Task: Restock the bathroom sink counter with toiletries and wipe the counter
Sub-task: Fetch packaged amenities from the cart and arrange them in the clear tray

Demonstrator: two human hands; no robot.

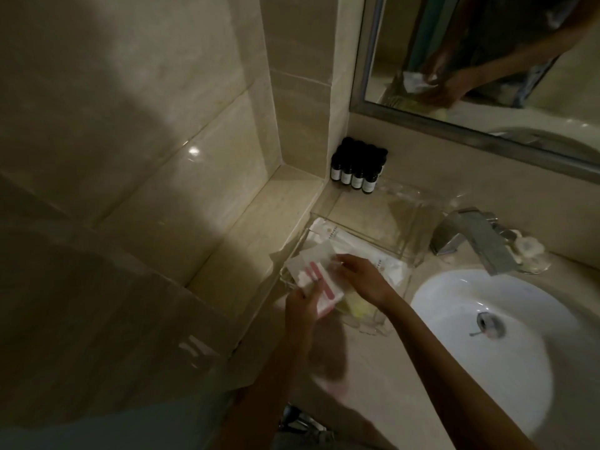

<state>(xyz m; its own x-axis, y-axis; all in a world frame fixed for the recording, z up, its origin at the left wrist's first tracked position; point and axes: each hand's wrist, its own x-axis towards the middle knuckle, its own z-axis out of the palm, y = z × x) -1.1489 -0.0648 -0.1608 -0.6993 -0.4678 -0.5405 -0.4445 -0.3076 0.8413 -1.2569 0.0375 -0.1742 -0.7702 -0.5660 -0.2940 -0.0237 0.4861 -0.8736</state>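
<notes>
- At ten o'clock from the round white basin point(487, 352), a clear hard-plastic tray point(418, 228) sits on the glossy beige counter point(389, 401).
- The left hand point(302, 308) pinches a flat sachet point(319, 287) showing a pink strip, at the tray's seven o'clock corner.
- The right hand point(360, 280) touches the white packets point(341, 240) inside the tray; whether it pinches them I cannot tell.
- The sachet would probably sit best slid in flat, its edges squared against the packets.
- Small dark bottles point(354, 172) stand at twelve o'clock.
</notes>
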